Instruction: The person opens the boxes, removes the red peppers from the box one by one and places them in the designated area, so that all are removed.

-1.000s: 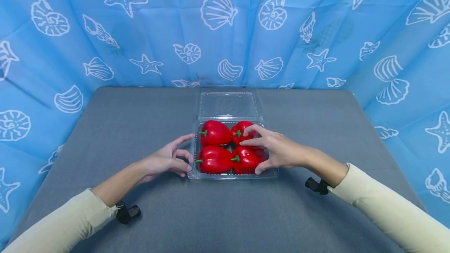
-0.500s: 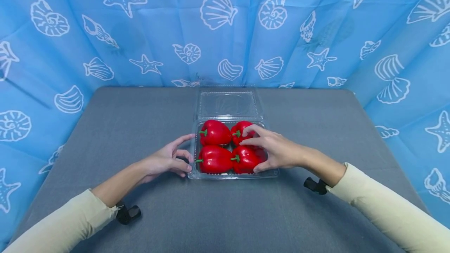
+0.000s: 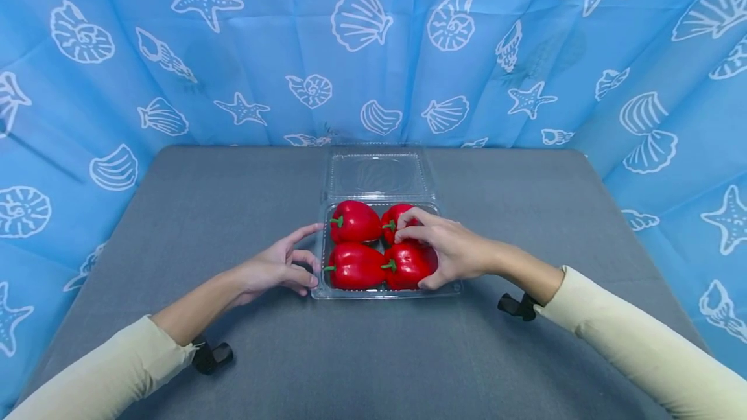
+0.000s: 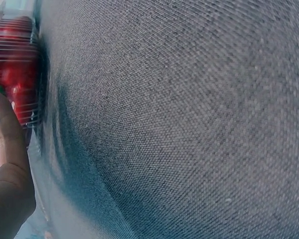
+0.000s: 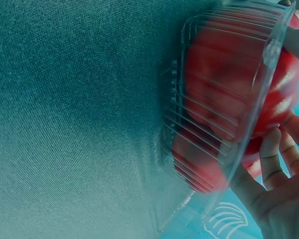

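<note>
Several red bell peppers with green stems lie in a clear plastic clamshell container [image 3: 362, 294] in the head view. Over its right side, my right hand [image 3: 455, 248] grips the front right bell pepper [image 3: 407, 268], thumb on the near side and bent fingers on the far side. Those fingers also partly cover the back right bell pepper [image 3: 394, 216]. My left hand [image 3: 277, 268] spreads along the container's left edge, index finger and thumb touching the rim. The left wrist view catches only part of that hand [image 4: 12, 154], beside the container's ribbed wall [image 4: 32, 84].
The container's lid [image 3: 376, 170] is folded back towards the far edge of the grey cloth-covered table [image 3: 245, 180]. A blue curtain [image 3: 397, 76] with white shells and starfish hangs behind. Each wrist carries a black strap mount [image 3: 516, 307].
My right hand has shifted slightly left, its fingers and thumb drawing in around the front right bell pepper. My left hand stays at the container's left edge.
</note>
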A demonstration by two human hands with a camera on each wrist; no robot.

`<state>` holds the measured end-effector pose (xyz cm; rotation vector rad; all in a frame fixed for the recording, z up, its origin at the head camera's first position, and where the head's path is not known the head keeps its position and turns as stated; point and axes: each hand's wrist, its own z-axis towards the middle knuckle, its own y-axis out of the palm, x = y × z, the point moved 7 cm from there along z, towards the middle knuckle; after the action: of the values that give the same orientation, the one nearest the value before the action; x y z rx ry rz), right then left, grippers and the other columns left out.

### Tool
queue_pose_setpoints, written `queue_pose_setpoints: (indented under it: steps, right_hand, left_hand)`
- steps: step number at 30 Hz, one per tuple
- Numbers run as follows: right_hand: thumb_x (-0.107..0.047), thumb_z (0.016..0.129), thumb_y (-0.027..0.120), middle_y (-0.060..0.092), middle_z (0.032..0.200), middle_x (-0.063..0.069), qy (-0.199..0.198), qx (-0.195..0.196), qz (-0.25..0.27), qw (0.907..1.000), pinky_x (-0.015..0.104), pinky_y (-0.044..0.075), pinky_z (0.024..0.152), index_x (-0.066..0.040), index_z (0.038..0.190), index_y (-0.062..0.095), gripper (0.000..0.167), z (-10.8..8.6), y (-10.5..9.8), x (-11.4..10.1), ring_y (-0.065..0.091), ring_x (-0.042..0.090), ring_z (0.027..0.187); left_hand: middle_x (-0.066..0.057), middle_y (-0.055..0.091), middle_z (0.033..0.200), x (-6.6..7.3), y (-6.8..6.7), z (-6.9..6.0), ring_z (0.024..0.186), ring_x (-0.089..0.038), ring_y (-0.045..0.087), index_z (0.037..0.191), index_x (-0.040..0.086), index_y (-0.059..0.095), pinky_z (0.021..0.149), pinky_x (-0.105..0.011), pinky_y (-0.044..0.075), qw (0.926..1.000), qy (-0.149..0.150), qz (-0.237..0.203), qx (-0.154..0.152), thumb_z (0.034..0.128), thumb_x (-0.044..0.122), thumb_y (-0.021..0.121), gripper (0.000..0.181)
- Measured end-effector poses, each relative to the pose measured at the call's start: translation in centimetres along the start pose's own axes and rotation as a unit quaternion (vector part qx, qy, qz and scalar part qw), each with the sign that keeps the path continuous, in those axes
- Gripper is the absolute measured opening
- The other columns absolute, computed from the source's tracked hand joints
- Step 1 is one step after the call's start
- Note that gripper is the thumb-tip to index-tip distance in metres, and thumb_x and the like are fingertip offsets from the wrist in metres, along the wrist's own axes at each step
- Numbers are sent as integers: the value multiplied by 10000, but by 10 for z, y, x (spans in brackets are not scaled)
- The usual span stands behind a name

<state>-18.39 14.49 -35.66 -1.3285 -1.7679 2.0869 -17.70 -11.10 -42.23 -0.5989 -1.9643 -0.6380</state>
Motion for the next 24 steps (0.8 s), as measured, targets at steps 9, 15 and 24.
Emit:
queue_pose_setpoints:
  steps: [9, 15, 24]
  right_hand:
    - [-238, 633, 910, 446, 1324, -12, 51, 5, 348, 9994, 333, 547, 837, -161, 1242, 621, 678, 1, 3, 3, 416, 215, 1246]
    - [-227, 643, 899, 444, 1335, -18, 113, 75, 612, 9980, 328, 545, 841, -161, 1241, 622, 662, -1, 5, 7, 409, 207, 1253]
    - [-219, 645, 896, 439, 1366, -9, 126, 91, 1060, 9942, 326, 546, 847, -161, 1261, 607, 683, -1, 6, 9, 386, 218, 1287]
  left_hand:
    - [-76, 648, 1026, -1, 0, 0, 850, -203, 664, 1586, 198, 120, 789, -335, 567, 10000, 12, 7, 4, 919, 51, 655, 868]
    - [-77, 647, 1026, -1, 0, 0, 849, -203, 662, 1586, 197, 127, 788, -338, 568, 10000, 9, 23, 34, 918, 47, 653, 864]
    - [-73, 642, 1024, -1, 1, -1, 846, -197, 662, 1586, 195, 122, 780, -334, 566, 10000, 48, 8, 25, 919, 38, 645, 862]
